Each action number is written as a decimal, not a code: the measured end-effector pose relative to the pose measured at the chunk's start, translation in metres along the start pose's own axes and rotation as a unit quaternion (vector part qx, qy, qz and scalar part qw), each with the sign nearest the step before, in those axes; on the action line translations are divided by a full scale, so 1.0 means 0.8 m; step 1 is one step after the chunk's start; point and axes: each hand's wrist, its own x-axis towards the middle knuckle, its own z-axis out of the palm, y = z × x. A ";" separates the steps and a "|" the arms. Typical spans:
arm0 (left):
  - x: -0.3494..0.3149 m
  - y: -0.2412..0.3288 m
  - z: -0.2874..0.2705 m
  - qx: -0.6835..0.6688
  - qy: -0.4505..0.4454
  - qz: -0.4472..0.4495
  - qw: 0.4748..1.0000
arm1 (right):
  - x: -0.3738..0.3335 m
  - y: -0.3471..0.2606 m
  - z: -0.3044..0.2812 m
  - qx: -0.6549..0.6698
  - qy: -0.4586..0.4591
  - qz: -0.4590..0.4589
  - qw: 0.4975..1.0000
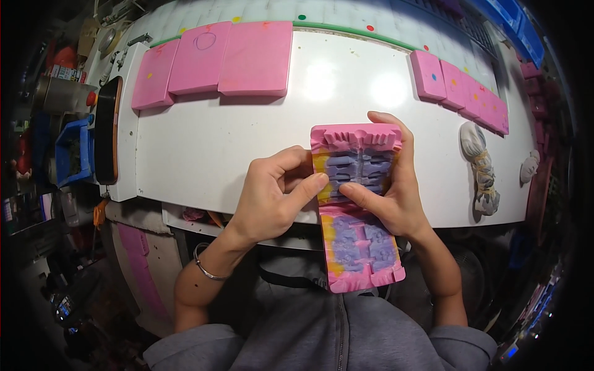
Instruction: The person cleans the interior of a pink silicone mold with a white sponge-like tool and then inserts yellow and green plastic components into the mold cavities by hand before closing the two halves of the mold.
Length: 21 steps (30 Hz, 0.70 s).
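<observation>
Between my hands is an opened pink silicone mold (365, 227), held over the table's near edge. Purple and yellow material coats the recesses of both its halves. The upper half is gripped from the two sides, while the lower half hangs down in front of my jacket. My left hand (274, 195) pinches the mold's left edge, thumb on the inner face and fingers curled behind. On the right side, my right hand (396, 195) wraps round the edge with its thumb pressed onto the purple part. The fingers behind the mold are partly hidden.
Three large pink blocks (257, 59) stand at the table's back left, and several smaller pink blocks (455, 83) at the back right. A tied cloth bundle (481, 170) lies on the white table (204, 142) at right. Blue bins (74, 151) are at far left.
</observation>
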 end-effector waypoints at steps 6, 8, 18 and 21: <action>-0.006 0.006 0.011 0.033 0.036 0.000 0.999 | -0.001 0.004 0.003 0.004 0.018 -0.002 1.000; -0.006 0.004 0.019 0.048 0.056 -0.004 0.997 | -0.002 0.005 0.001 -0.005 0.019 -0.003 1.000; -0.008 0.003 0.018 0.013 0.028 0.023 0.999 | -0.001 0.006 0.000 -0.002 0.018 0.014 1.000; -0.007 0.007 0.018 -0.067 0.039 0.005 0.997 | 0.001 0.003 0.001 -0.040 0.023 -0.002 0.999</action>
